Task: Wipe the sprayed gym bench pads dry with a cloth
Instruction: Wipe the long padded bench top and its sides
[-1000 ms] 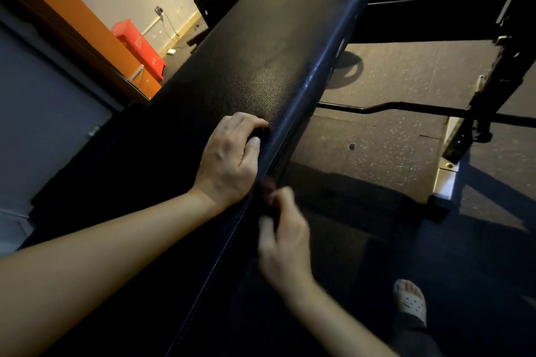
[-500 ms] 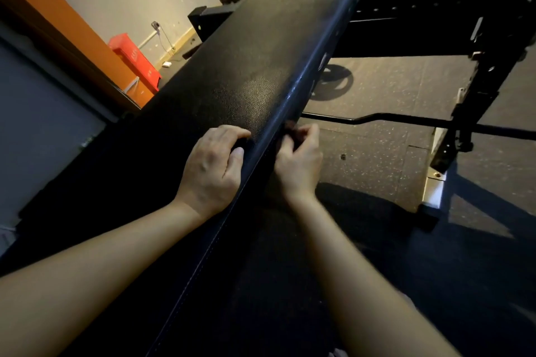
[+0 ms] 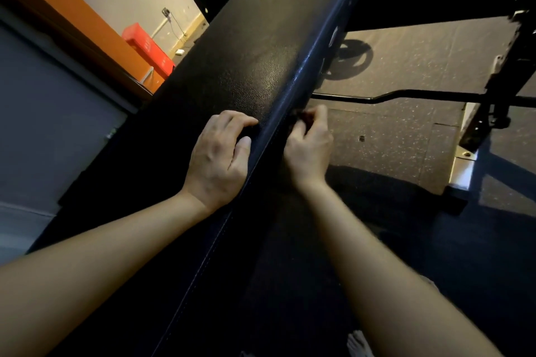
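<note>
Bench pad point(image 3: 261, 38) runs lengthwise from near to far, slanting right. Left hand point(image 3: 220, 153) rests on its top at the right edge, fingers curled; whether they hold anything cannot be told. Right hand point(image 3: 309, 148), just beside it against the pad's right side face, pinches a dark fold, judged to be the cloth point(image 3: 300, 116). Most of the pad lies beyond both hands.
</note>
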A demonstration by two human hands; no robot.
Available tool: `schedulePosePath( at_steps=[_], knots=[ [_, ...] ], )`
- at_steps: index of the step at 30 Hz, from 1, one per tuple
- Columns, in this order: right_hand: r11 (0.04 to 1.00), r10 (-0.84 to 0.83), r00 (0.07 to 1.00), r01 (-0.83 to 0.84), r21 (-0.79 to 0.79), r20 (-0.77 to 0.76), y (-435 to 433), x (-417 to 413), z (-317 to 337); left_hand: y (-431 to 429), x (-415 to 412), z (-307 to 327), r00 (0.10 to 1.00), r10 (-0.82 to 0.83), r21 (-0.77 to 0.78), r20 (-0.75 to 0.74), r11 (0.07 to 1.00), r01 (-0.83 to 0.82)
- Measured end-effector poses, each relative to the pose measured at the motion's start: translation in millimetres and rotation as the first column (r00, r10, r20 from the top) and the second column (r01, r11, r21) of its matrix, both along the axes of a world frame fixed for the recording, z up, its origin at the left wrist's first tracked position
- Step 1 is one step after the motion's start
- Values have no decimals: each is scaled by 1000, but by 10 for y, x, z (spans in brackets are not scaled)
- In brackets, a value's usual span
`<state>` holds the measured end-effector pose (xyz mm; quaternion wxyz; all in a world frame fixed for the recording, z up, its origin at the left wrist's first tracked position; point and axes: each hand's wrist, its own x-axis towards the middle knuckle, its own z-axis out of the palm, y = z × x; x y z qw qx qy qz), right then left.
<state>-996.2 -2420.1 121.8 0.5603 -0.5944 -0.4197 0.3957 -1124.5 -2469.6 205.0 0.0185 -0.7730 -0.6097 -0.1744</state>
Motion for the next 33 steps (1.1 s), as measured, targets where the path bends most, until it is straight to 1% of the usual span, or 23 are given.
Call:
schedulePosePath(
  at_steps=[2,4,5,7,8,9,10,13,15,16,18,21,22,24,26,28,29,30,32,33],
  knots=[
    [1000,-17,999,16,-7,-41,77,22,-15,9,2,-4,1000,5,2,-4,1000,-5],
    [1000,-20,998,22,22,-66,-228,-70,22,7,7,-14,1000,7,6,-7,1000,-7],
    [998,23,997,-19,59,-77,-493,-144,39,6,6,-13,1000,6,8,-8,1000,-6],
    [975,180,979,-166,144,-90,-1055,-253,89,4,4,-8,1000,0,5,0,1000,0],
    [962,227,969,-209,176,-92,-1197,-273,98,5,2,-2,1000,-3,1,4,1000,3],
    [963,208,974,-189,192,-86,-1167,-267,101,7,2,-1,1000,-5,-1,6,1000,5],
    [976,135,988,-121,182,-70,-980,-256,79,10,2,-2,1000,-8,1,4,1000,8],
    [994,-103,991,106,26,-87,-15,-115,96,-1,5,-4,1000,-3,7,8,1000,3],
    [987,-164,981,162,-24,-101,441,4,94,6,8,0,1000,-6,1,11,1000,6],
    [986,-168,979,167,-18,-116,480,20,84,9,10,1,1000,-7,-3,9,1000,7],
    [992,-122,981,125,15,-153,215,-16,31,20,9,15,1000,-15,-13,10,1000,15],
    [994,81,978,-66,85,-193,-453,-115,-60,19,-8,33,999,-5,-34,40,999,6],
    [991,105,974,-87,97,-202,-484,-111,-66,16,-13,41,999,5,-40,50,999,-3],
    [998,29,977,-18,52,-212,-118,-36,-65,33,3,58,999,17,-55,47,998,-14],
    [999,-52,980,49,-20,-191,369,92,-35,110,48,106,1000,28,-67,4,997,-28],
    [998,-55,977,56,-5,-207,526,129,-41,287,119,170,999,21,-62,-33,998,-24],
    [998,-53,978,57,14,-200,429,91,-95,408,164,190,999,9,-58,-52,998,-12],
    [999,-24,978,31,31,-205,222,54,-130,537,211,202,997,-5,-55,-73,998,1],
    [994,105,957,-91,67,-270,-217,-6,-157,826,293,183,996,-17,-54,-93,998,12],
    [990,141,944,-124,73,-300,-303,-29,-160,978,321,163,996,-16,-55,-90,998,11]
  ],
)
